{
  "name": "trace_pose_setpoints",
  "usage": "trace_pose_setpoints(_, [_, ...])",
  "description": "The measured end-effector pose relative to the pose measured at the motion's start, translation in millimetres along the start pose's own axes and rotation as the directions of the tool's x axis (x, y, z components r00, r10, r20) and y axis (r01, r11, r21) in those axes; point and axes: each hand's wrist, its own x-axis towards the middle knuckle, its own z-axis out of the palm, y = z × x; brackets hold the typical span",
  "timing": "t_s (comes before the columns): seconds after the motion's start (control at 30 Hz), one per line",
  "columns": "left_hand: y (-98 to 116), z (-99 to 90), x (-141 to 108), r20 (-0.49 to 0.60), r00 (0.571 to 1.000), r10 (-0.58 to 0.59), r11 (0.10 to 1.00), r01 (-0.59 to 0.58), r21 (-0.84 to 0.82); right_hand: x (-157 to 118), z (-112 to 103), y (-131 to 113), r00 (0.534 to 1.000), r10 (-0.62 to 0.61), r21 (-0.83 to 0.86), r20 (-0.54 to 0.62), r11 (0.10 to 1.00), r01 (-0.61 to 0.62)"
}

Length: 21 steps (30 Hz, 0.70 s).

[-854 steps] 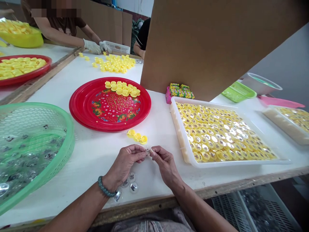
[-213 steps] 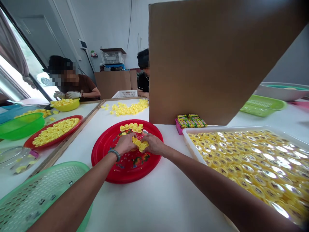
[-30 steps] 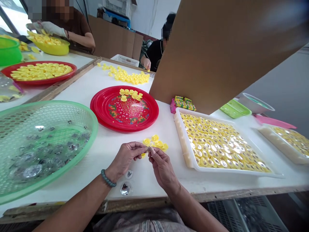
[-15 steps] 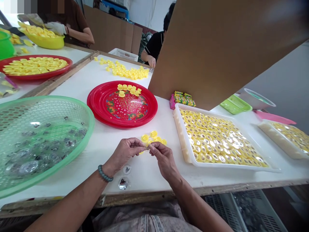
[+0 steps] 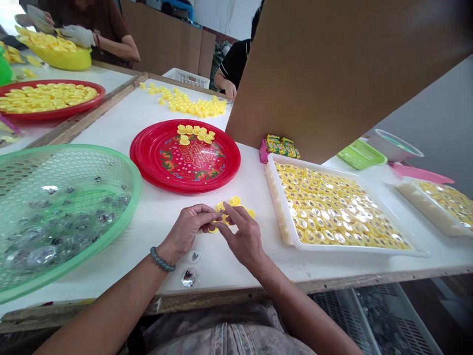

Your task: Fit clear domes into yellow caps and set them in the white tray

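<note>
In the head view my left hand point(image 5: 189, 228) is closed in a pinch, thumb against fingers, over the white table. My right hand point(image 5: 244, 231) meets it, thumb and index finger curved around the same spot at the left fingertips. The small piece between them is mostly hidden and I cannot make out its kind. Just behind my fingers lie several small yellow plastic cup-shaped pieces point(image 5: 235, 201). Near my left wrist, two clear round discs lie on the table: a smaller one with a grey print point(image 5: 193, 256) and a larger one with a dark print point(image 5: 188, 278).
A green mesh basket point(image 5: 135, 197) of clear discs stands left. Stacked red plates point(image 5: 155, 180) hold yellow pieces. Right is a white tray point(image 5: 277, 207) full of yellow pieces with printed discs. A cardboard panel point(image 5: 314, 74) leans behind. Two people work at the far side.
My right thumb and index finger have spread and shifted around the left fingertips. My left hand stays pinched, slightly higher in view. The whole view has shifted a little.
</note>
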Motion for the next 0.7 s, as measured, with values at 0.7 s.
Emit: trace_pose_setpoints(0.7, [-17, 4.0, 5, -0.037, 0.991, 0.126, 0.496, -0.031, 0.868, -47, -9, 13, 0.935, 0.344, -0.048, 0.084, 0.939, -0.341])
